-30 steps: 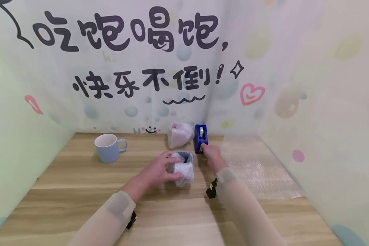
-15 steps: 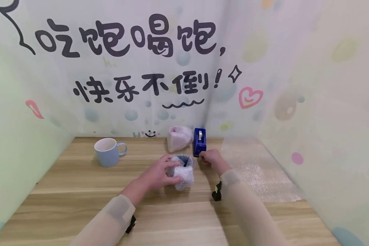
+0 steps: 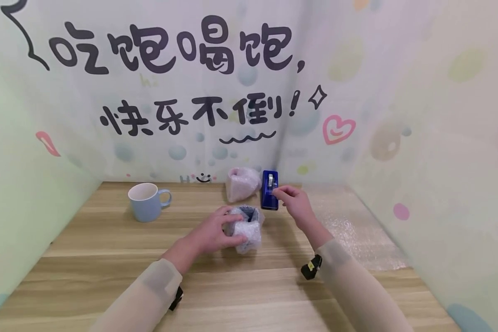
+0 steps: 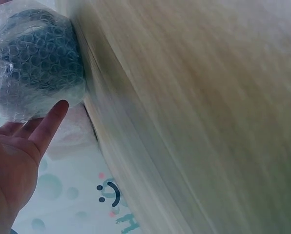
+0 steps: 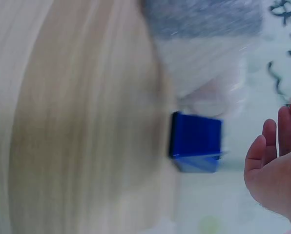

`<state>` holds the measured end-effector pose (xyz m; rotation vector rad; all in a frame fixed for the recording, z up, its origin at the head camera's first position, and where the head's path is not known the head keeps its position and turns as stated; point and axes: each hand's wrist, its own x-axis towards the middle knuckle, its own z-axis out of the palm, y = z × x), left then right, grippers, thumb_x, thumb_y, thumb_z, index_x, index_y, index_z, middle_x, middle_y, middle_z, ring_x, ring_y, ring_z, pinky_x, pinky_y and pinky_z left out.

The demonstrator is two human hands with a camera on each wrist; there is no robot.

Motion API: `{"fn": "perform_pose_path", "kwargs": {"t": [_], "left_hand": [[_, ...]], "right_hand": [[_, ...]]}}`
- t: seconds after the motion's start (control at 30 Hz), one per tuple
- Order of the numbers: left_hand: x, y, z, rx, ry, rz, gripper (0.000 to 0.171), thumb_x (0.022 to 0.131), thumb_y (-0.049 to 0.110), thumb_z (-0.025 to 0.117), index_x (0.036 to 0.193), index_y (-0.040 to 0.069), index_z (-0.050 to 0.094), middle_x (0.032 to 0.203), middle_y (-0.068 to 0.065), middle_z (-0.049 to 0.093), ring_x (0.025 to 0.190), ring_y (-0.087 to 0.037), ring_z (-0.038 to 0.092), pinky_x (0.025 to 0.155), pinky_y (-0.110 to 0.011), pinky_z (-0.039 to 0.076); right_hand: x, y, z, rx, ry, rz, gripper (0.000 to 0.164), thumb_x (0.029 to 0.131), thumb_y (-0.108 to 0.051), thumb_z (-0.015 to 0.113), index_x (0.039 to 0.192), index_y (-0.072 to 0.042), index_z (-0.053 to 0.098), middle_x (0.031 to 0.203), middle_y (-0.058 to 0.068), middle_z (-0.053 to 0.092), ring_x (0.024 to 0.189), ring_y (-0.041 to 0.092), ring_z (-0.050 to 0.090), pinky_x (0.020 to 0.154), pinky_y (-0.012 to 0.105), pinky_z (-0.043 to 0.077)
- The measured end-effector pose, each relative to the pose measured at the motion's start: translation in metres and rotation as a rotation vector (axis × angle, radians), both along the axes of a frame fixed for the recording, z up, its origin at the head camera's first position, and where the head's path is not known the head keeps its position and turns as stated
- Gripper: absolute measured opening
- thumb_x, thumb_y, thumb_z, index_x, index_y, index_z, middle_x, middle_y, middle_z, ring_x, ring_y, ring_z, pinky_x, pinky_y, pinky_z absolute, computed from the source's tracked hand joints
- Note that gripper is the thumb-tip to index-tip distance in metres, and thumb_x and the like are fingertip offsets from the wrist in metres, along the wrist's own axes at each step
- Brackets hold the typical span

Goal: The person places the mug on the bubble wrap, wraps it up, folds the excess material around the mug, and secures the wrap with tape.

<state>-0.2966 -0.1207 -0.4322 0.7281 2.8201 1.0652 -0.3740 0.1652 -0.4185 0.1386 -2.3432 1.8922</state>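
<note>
My left hand [image 3: 213,230] grips the side of a grey-blue cup-shaped thing in bubble wrap [image 3: 248,235], its hollow top facing up. In the left wrist view the fingers [image 4: 50,126] lie against the wrap [image 4: 43,58]. My right hand [image 3: 296,203] is raised over the right edge of a blue tape dispenser [image 3: 269,203], thumb and forefinger pinched together on what looks like a bit of clear tape, barely visible. In the right wrist view that hand [image 5: 277,161] is at the right edge, beside the dispenser [image 5: 197,139].
A light blue mug [image 3: 145,203] stands at the back left. Behind the wrapped cup is a pinkish bubble-wrapped bundle [image 3: 242,186], left of the dispenser. A sheet of bubble wrap [image 3: 348,230] lies flat on the right of the wooden table [image 3: 249,295]. Walls close in the back and sides.
My right hand has left the front end of the tape dispenser, rising and shifting right with its fingers pinched. The left hand keeps holding the wrapped cup in place.
</note>
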Motion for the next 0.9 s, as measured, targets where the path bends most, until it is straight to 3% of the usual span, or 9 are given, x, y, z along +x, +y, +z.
{"fn": "perform_pose_path", "kwargs": {"t": [0.23,0.4,0.6,0.77,0.9], "left_hand": [[0.0,-0.001,-0.002,-0.002,-0.013,-0.027,0.052,0.111,0.047,0.059,0.154,0.019,0.066,0.177,-0.017,0.036,0.161,-0.045,0.038,0.129,-0.064,0.038],[0.001,-0.001,0.0,0.01,-0.046,-0.019,0.051,0.113,0.047,0.053,0.155,0.02,0.064,0.179,-0.017,0.032,0.164,-0.046,0.033,0.131,-0.066,0.033],[0.002,-0.001,0.002,0.02,-0.056,-0.008,0.05,0.114,0.046,0.051,0.155,0.02,0.064,0.179,-0.017,0.032,0.165,-0.046,0.031,0.132,-0.066,0.031],[0.001,-0.001,0.002,0.018,-0.066,0.004,0.051,0.114,0.048,0.051,0.155,0.022,0.064,0.179,-0.016,0.033,0.164,-0.045,0.033,0.131,-0.067,0.032],[0.001,0.0,0.001,0.019,-0.065,0.006,0.051,0.114,0.049,0.051,0.155,0.022,0.065,0.178,-0.015,0.034,0.163,-0.044,0.035,0.13,-0.067,0.034]], "right_hand": [[0.037,0.0,0.036,0.051,0.053,0.107,0.017,0.101,-0.026,0.079,0.099,-0.009,0.08,0.087,-0.014,0.073,0.091,0.013,0.061,0.084,0.029,0.051],[0.069,-0.006,0.064,0.033,0.062,0.194,0.013,0.1,-0.021,0.078,0.089,-0.015,0.078,0.083,-0.009,0.072,0.091,0.016,0.059,0.085,0.03,0.048],[0.104,-0.024,0.094,-0.011,0.08,0.33,0.014,0.1,-0.018,0.075,0.09,-0.008,0.075,0.083,-0.004,0.07,0.089,0.017,0.061,0.088,0.035,0.052],[0.114,-0.038,0.103,-0.033,0.056,0.368,0.013,0.101,-0.016,0.074,0.089,-0.011,0.075,0.084,-0.005,0.07,0.093,0.019,0.065,0.092,0.033,0.057],[0.104,-0.047,0.097,-0.011,0.036,0.339,0.016,0.102,-0.019,0.074,0.093,-0.006,0.075,0.087,-0.005,0.07,0.094,0.019,0.063,0.091,0.033,0.055]]}}
